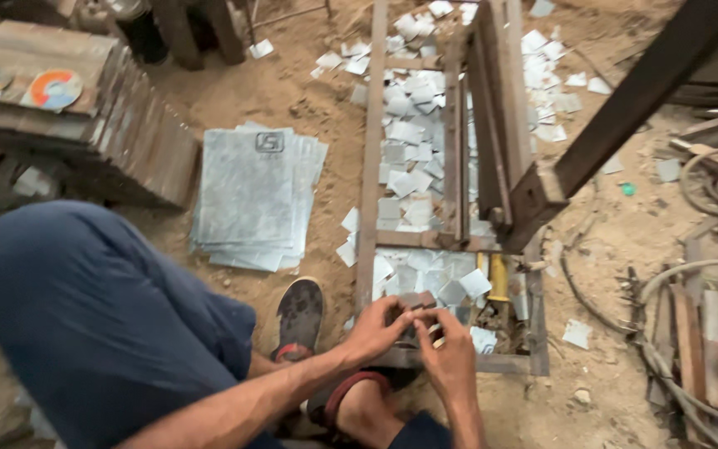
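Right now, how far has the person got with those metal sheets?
Done: many cut metal squares litter the sand inside the steel frame. In hand: the left hand and right hand grip a small stack of squares. Left: a stack of uncut metal sheets lies beside the frame.

Disc labels: two round, multicoloured labels (pixel 53 88) – on discs atop the plate stack, upper left.
Sheet mark: a small dark square stamp (pixel 269 142) – on the top grey sheet on the floor.
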